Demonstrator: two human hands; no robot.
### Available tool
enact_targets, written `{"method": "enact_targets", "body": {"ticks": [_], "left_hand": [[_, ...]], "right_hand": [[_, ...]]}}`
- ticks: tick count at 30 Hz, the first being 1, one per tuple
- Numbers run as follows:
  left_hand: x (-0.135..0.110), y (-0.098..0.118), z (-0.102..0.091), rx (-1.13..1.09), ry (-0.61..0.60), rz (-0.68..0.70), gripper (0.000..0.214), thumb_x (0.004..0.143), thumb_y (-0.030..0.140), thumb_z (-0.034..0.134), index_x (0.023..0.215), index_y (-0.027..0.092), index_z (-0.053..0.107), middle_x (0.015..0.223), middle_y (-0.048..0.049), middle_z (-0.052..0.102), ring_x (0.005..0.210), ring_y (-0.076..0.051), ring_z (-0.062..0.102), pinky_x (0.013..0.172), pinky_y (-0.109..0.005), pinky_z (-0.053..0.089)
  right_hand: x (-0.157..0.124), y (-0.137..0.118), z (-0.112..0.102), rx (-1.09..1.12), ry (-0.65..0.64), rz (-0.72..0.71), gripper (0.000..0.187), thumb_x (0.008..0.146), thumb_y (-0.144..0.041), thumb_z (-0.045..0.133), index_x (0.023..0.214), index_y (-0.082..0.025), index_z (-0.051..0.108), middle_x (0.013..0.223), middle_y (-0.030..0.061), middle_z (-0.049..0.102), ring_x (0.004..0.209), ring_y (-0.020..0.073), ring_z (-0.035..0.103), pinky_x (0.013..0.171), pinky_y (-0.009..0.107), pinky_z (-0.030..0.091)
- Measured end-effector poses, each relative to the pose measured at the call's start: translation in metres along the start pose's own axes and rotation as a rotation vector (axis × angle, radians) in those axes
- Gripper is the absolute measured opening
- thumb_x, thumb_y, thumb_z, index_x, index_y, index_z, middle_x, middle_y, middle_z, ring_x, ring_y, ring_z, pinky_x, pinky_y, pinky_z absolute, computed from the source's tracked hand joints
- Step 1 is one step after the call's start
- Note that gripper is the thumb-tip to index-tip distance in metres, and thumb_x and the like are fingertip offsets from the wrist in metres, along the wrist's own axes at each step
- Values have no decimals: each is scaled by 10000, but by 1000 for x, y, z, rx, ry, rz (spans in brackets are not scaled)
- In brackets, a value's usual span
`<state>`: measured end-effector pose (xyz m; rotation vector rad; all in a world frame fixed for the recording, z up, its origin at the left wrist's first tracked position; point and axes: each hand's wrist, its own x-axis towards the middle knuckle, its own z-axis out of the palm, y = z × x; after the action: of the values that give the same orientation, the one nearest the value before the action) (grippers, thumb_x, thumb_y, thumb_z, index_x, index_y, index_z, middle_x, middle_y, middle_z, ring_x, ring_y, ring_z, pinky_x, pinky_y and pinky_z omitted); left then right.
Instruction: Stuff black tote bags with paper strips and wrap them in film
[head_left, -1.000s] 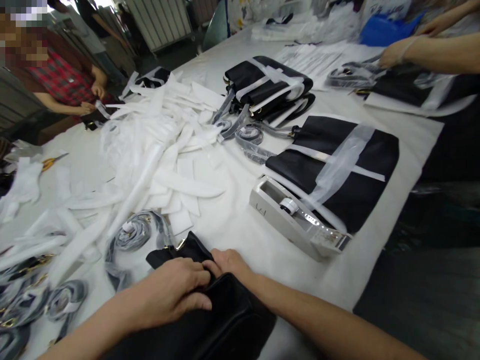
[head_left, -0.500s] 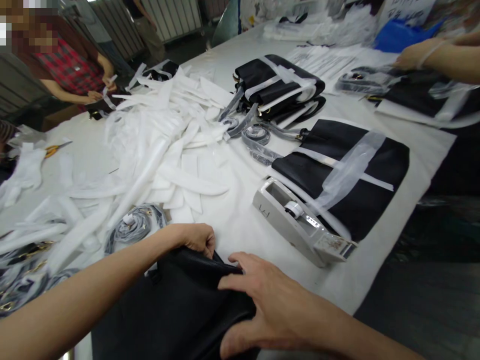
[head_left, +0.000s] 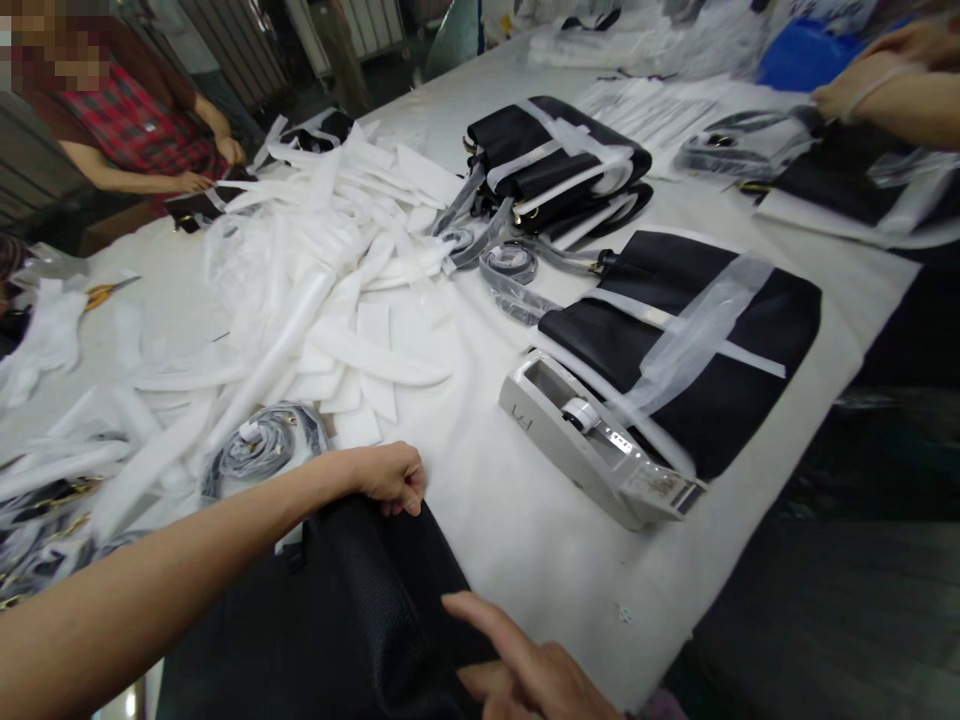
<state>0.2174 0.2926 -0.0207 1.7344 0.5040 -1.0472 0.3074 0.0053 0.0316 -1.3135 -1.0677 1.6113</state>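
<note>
In front of me lies a black leather-like bag (head_left: 300, 620), its near part cut off by the bottom of the view. My left hand (head_left: 394, 475) is closed on the bag's upper edge, its fingers curled down over it. At the bag's right side is my right hand (head_left: 536, 665), open, with the index finger stretched out and apart from the others. Its fingertips are at the black material; whether they press on it I cannot tell. A coiled, plastic-wrapped strap (head_left: 259, 450) rests just beyond my left forearm.
A grey tape dispenser (head_left: 600, 440) stands right of my hands, against a taped black bag (head_left: 690, 340). Folded bags (head_left: 555, 160) are stacked behind. White foam strips (head_left: 315, 260) cover the table's left middle. Orange-handled scissors (head_left: 101, 295) lie far left. Co-workers' hands (head_left: 195, 180) work across the table.
My right hand has moved down and towards me along the bag's edge. The bag's top has flattened and folded over. My left hand stays at nearly the same spot.
</note>
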Motion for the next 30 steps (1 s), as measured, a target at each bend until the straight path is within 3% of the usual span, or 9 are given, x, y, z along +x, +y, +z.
{"method": "enact_targets", "body": {"ticks": [5, 9, 11, 14, 16, 18, 21, 26, 30], "left_hand": [[-5, 4, 1, 17, 17, 19, 119, 674, 273, 659, 637, 168, 620, 504, 32, 565, 477, -121, 542, 491, -225, 436], [-5, 5, 1, 25, 18, 22, 72, 667, 232, 636, 626, 174, 623, 471, 40, 547, 468, -117, 525, 482, -215, 416], [-5, 6, 0, 29, 19, 21, 78, 664, 236, 639, 616, 177, 620, 460, 40, 544, 468, -123, 522, 482, -220, 411], [-5, 7, 1, 42, 24, 14, 116, 649, 264, 670, 593, 179, 614, 445, 40, 543, 462, -124, 509, 471, -222, 389], [-6, 9, 1, 53, 33, 11, 150, 638, 293, 697, 585, 177, 619, 442, 39, 546, 456, -117, 491, 457, -215, 362], [-6, 12, -1, 60, 45, 12, 203, 656, 354, 707, 594, 175, 633, 459, 36, 563, 459, -110, 479, 457, -211, 348], [-8, 17, -11, 61, 48, 6, 377, 728, 535, 646, 645, 168, 677, 537, 7, 626, 486, -111, 502, 495, -215, 383], [-30, 8, -36, -7, 22, -15, 681, 704, 793, 482, 866, 179, 728, 805, -60, 729, 697, -178, 636, 627, -237, 465], [-52, -17, -31, -97, 142, 37, 776, 616, 817, 521, 1076, 201, 630, 994, -60, 710, 851, -219, 652, 689, -267, 487]], "right_hand": [[30, 2, -6, 193, -33, 198, 524, 870, -601, 426, 1066, -180, 668, 890, 61, 668, 819, 190, 612, 738, 277, 458], [63, 15, 1, 203, -53, 362, 728, 852, -741, 231, 964, -130, 611, 559, -11, 505, 478, 125, 477, 491, 245, 404], [71, 6, -1, 75, -75, 351, 765, 826, -785, 196, 883, -140, 602, 537, -11, 480, 477, 134, 473, 470, 247, 386], [72, -25, -11, -211, -133, 282, 677, 721, -790, 471, 887, -153, 628, 746, 59, 604, 648, 181, 556, 538, 266, 404], [71, -42, -14, -377, -140, 300, 592, 639, -685, 649, 914, -160, 646, 858, 87, 640, 728, 217, 572, 575, 283, 400], [71, -45, -13, -406, -86, 361, 409, 646, -505, 692, 876, -168, 660, 853, 77, 656, 734, 224, 580, 579, 284, 394], [71, -27, -9, -229, 57, 408, 156, 679, -284, 602, 781, -179, 656, 749, 27, 657, 663, 184, 576, 539, 251, 376], [67, 5, -6, 121, 125, 370, 128, 686, -237, 571, 763, -164, 643, 659, -5, 633, 566, 134, 530, 504, 224, 359], [68, 10, -3, 226, 127, 400, 150, 710, -270, 603, 802, -157, 639, 643, -10, 616, 551, 124, 518, 511, 218, 369]]}}
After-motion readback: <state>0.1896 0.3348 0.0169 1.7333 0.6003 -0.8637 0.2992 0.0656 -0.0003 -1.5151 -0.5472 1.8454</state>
